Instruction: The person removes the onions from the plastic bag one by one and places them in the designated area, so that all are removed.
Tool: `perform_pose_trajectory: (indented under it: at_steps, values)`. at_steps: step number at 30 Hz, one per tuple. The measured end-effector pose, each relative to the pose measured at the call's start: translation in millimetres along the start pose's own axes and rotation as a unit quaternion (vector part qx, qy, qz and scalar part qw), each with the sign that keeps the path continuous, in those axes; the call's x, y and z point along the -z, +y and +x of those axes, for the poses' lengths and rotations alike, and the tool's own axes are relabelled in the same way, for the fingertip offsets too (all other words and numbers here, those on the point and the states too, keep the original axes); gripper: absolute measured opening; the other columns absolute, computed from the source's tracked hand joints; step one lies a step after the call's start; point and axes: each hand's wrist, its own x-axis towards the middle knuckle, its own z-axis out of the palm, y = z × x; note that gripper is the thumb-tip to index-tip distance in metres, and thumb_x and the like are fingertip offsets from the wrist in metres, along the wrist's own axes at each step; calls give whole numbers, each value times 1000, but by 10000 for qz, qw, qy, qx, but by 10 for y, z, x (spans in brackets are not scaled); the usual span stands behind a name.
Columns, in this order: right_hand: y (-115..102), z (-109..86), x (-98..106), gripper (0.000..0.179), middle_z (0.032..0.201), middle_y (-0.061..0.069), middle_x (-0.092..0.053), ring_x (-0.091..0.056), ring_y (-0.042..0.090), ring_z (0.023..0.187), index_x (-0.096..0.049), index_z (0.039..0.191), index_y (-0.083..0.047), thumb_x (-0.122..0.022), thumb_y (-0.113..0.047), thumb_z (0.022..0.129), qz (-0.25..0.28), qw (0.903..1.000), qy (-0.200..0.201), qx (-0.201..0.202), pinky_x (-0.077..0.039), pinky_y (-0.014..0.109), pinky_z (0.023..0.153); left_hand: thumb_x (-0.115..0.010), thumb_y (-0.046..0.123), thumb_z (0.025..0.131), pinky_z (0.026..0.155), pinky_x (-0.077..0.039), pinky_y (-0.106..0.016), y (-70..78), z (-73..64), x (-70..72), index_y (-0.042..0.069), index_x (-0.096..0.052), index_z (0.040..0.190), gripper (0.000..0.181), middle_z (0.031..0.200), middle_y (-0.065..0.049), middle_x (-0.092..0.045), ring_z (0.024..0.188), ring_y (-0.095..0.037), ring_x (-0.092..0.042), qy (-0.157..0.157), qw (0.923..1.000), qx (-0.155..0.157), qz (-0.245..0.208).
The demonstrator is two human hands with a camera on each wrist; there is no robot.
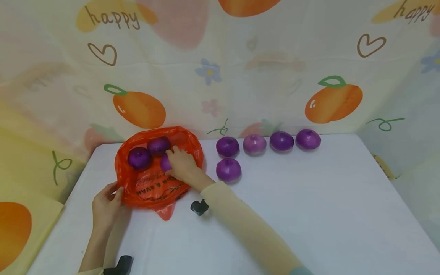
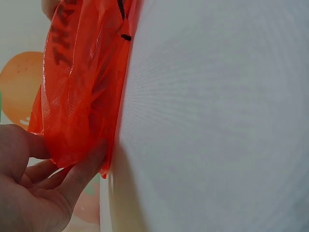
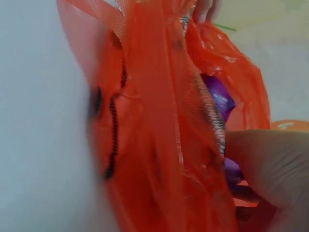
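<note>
A red plastic bag (image 1: 151,193) with dark printing lies spread on the table, its mouth facing up. My left hand (image 1: 105,208) pinches the bag's near-left edge; in the left wrist view the thumb and fingers (image 2: 89,166) are on either side of the film. Inside the bag sit two dark purple onions (image 1: 139,158). My right hand (image 1: 183,165) reaches over the rim, its fingers curled round a third purple onion (image 1: 165,163), mostly covered by the hand. The right wrist view shows the bag's side hiding most of that hand's grip.
Several purple onions (image 1: 254,144) stand in a row along the back of the white table (image 1: 309,214), right of the bag. Another onion (image 1: 228,170) sits in front of the row's left end. A printed cloth (image 1: 247,84) hangs behind the table.
</note>
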Motion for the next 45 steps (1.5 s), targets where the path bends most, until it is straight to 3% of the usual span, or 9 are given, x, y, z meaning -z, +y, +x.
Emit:
perform_pose_trajectory:
  at_steps: [10,20,27,30,34,37,40,43,45]
  values:
    - [63,9,-149,82,140,3,-52,-55,16,122,-40,147,-10,-78,-41,82,1620,9865,79,-237,-45,30,102,-52,17,100,62,-41,-1,-5,-19,5,-5,-57,131,38,129,-28,-59,73,20,-46,-34,9999,89,89]
    - [44,-38,-158,86,138,7,-51,-54,20,121,-37,147,-5,-80,-39,80,1985,9797,130,-227,-44,30,103,-50,17,101,62,-41,-1,4,-31,-1,-6,-55,132,39,129,-28,-58,72,19,-45,-41,9998,168,84]
    - [35,-105,-89,88,142,9,-50,-52,20,124,-40,146,-4,-82,-40,78,1667,9854,304,150,-42,29,105,-50,17,101,63,-41,-1,9,-36,7,-5,-55,134,40,131,-27,-57,74,18,-45,-119,9997,195,74]
    - [43,-153,-42,88,144,9,-48,-50,20,127,-40,147,-6,-82,-40,78,1606,9861,342,254,-41,29,106,-50,18,101,63,-41,-1,8,-36,10,-5,-54,134,40,132,-27,-57,86,-4,-62,-147,9996,199,132]
    - [73,-226,1,86,145,8,-47,-49,21,128,-40,148,-10,-82,-39,79,1627,9850,368,448,-41,29,106,-50,19,102,64,-40,0,0,-31,17,-5,-53,135,41,132,-26,-57,100,-30,-62,-171,9994,234,200]
    - [113,-274,25,85,143,8,-48,-49,21,127,-39,149,-12,-81,-37,80,1699,9824,445,639,-41,29,106,-50,19,102,64,-41,0,-8,-30,25,-5,-54,135,41,132,-26,-57,98,-26,-63,-160,9994,234,205]
    - [155,-320,58,84,141,8,-48,-51,20,125,-39,149,-13,-81,-35,80,1777,9793,553,801,-41,29,106,-50,19,102,63,-41,-1,-10,-30,32,-4,-54,135,41,132,-26,-57,88,-9,-64,-136,9995,217,178]
    - [197,-379,113,83,142,7,-46,-50,19,126,-39,150,-15,-81,-34,81,1738,9787,605,910,-42,30,105,-51,18,101,62,-42,-2,-8,-31,34,-5,-55,133,40,130,-28,-58,75,14,-51,-126,9997,175,79]
    - [226,-414,151,83,145,7,-43,-48,20,128,-38,150,-15,-81,-34,81,1674,9786,652,1005,-42,31,105,-51,18,101,63,-42,-2,-6,-31,34,-5,-55,133,40,130,-28,-57,74,14,-50,-148,9997,176,64]
